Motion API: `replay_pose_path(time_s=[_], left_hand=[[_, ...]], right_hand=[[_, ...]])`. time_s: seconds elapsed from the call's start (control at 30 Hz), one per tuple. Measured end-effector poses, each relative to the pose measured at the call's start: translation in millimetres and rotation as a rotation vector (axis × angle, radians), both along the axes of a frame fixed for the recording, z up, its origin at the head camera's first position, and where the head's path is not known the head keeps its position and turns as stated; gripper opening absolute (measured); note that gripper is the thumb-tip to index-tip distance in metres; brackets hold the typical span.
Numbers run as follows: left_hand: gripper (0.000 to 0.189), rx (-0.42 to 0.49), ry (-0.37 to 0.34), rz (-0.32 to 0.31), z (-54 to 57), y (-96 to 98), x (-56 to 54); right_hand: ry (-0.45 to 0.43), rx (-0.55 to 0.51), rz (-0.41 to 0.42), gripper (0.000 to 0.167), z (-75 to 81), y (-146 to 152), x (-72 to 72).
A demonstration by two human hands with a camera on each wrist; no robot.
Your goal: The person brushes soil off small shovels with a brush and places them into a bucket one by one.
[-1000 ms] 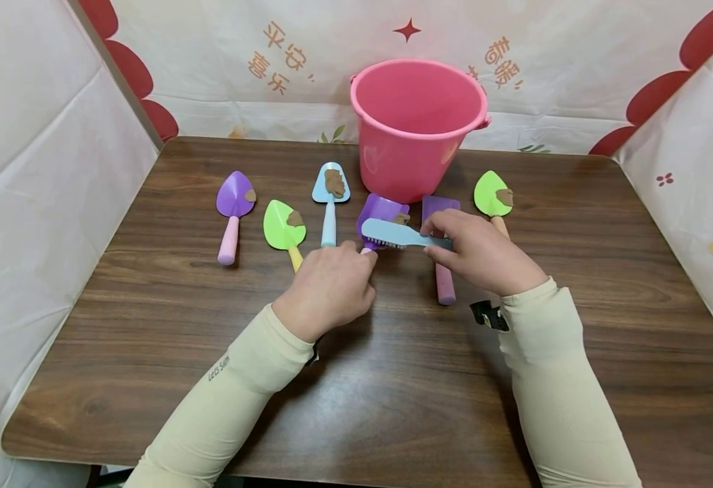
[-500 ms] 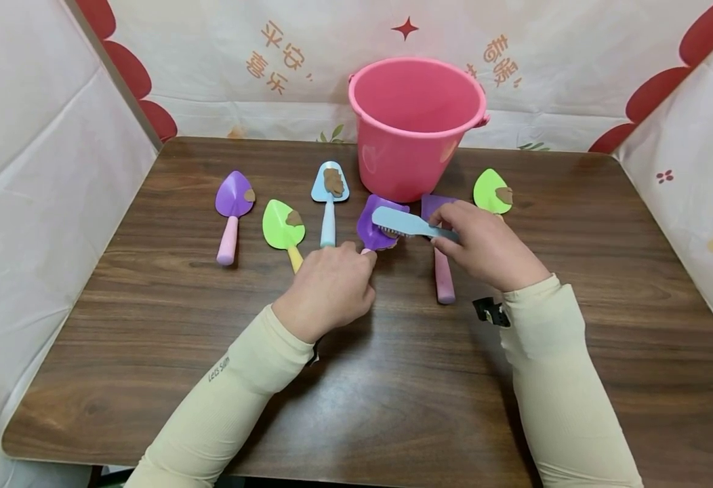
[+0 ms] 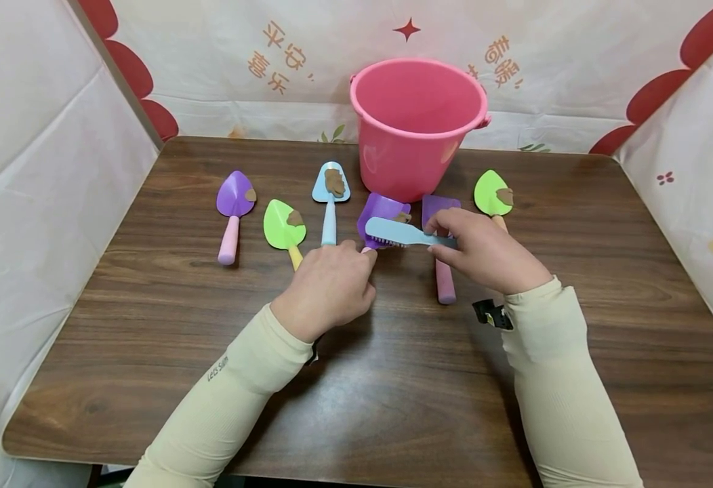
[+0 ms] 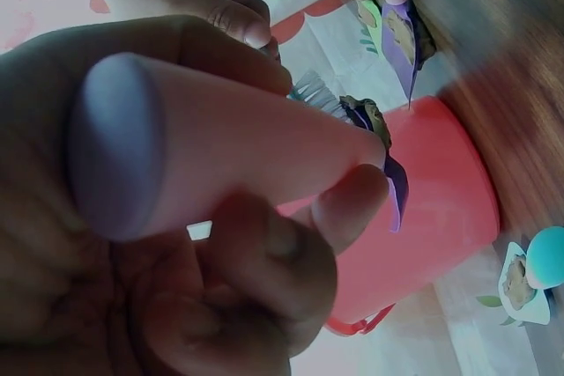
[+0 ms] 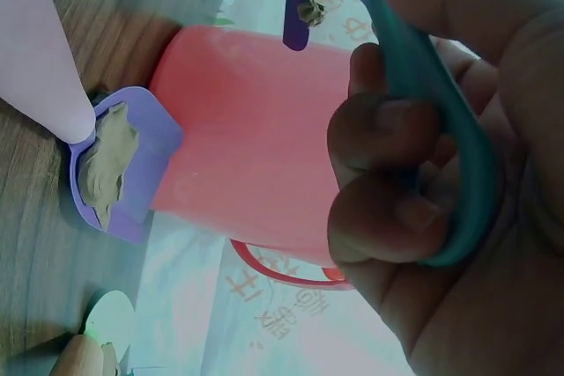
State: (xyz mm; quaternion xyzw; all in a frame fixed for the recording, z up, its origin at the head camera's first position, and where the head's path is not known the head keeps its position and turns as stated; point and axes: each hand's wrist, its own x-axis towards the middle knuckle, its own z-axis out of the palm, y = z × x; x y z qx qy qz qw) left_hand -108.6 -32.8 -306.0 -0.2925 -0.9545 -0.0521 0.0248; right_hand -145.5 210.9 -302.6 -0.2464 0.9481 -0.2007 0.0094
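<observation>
Shifting nearer the left hand (image 3: 331, 288), the blue brush (image 3: 388, 232) in the grip of the right hand (image 3: 484, 251) uncovers brown clay (image 3: 403, 217), seemingly still stuck to the purple scoop (image 3: 379, 206) the left hand holds before the pink bucket (image 3: 402, 163).

The left hand (image 3: 327, 290) and right hand (image 3: 481, 252) are bare. The left sleeve (image 3: 234, 390) is cream with small dark lettering (image 3: 217, 368); the right sleeve (image 3: 558, 383), also cream, has a black strap (image 3: 492, 315) beside it.
</observation>
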Motion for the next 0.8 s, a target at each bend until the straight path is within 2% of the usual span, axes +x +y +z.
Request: replay_pose_path(time_s=[0.5, 0.8], left_hand=[[0.009, 0.006, 0.005, -0.006, 0.0, 0.4, 1.6], [0.006, 0.018, 0.007, -0.003, -0.9, 0.0, -0.1]], right_hand=[[0.069, -0.022, -0.020, 0.017, -3.2, 3.1, -2.9], [0.042, -0.068, -0.003, 0.017, 2.9, 0.4, 1.5]])
